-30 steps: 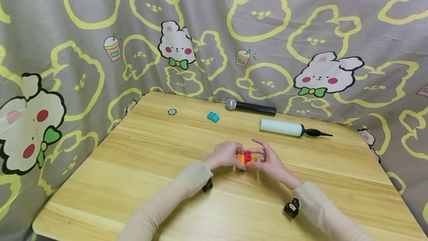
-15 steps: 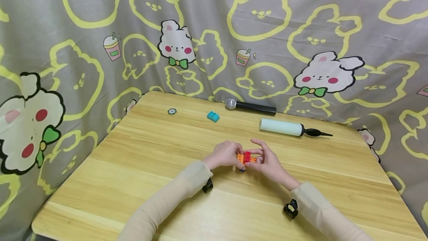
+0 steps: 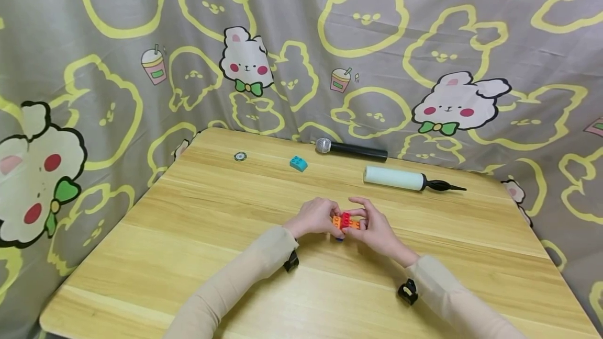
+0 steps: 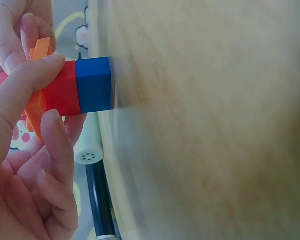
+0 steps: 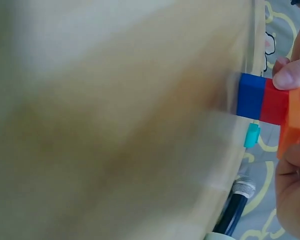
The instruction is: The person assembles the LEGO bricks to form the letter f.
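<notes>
In the head view, my left hand [image 3: 319,216] and right hand [image 3: 378,228] meet around a small stack of toy building bricks over the table's middle. A blue brick [image 4: 94,85] forms the bottom, with a red brick [image 4: 63,88] above it. Across that lies a flat orange piece [image 5: 291,125], wider than the bricks. On top of the orange piece sits another red brick [image 3: 346,220]. My left thumb and fingers grip the lower red brick and the orange piece. At the upper red brick, my right thumb and forefinger pinch; fingers partly hide it.
Toward the back of the wooden table [image 3: 188,255] lie a round chip-like disc [image 3: 240,156], a teal brick [image 3: 298,163], a black microphone [image 3: 353,150] and a pale hand pump [image 3: 395,178] with a black nozzle. A patterned curtain [image 3: 292,4] hangs behind.
The upper red brick has shifted slightly left on the orange piece, with my right fingers following. My left hand keeps its grip. The whole head view has moved a little.
</notes>
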### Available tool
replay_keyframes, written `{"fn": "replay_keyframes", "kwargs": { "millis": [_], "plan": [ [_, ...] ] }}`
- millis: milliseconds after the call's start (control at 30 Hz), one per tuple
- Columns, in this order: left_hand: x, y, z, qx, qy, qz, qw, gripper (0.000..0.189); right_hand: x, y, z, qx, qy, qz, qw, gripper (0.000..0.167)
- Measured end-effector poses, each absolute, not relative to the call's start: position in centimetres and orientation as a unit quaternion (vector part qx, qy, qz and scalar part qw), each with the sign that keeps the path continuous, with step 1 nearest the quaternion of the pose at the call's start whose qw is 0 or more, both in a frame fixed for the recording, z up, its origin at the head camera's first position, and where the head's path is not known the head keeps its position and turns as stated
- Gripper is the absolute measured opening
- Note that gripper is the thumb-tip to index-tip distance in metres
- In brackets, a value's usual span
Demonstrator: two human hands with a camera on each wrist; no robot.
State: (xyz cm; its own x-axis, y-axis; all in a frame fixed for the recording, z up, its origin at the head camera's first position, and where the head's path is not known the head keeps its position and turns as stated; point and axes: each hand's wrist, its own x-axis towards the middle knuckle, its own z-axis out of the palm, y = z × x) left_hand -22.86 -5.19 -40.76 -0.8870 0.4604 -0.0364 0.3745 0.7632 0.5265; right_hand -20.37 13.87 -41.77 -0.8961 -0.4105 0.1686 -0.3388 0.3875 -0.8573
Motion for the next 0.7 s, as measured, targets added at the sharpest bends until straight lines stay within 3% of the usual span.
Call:
{"fn": "replay_keyframes", "kwargs": {
  "millis": [400,700],
  "plan": [
    [-23.0,-5.2,-40.7,0.225,0.935,0.261,0.082,0.040,-20.9,14.0,-41.1,-0.258,0.856,-0.447,0.033,0.059],
    [-23.1,-5.1,-40.7,0.226,0.936,0.258,0.085,0.040,-20.7,13.8,-40.6,-0.292,0.870,-0.396,-0.005,0.051]
  ]
}}
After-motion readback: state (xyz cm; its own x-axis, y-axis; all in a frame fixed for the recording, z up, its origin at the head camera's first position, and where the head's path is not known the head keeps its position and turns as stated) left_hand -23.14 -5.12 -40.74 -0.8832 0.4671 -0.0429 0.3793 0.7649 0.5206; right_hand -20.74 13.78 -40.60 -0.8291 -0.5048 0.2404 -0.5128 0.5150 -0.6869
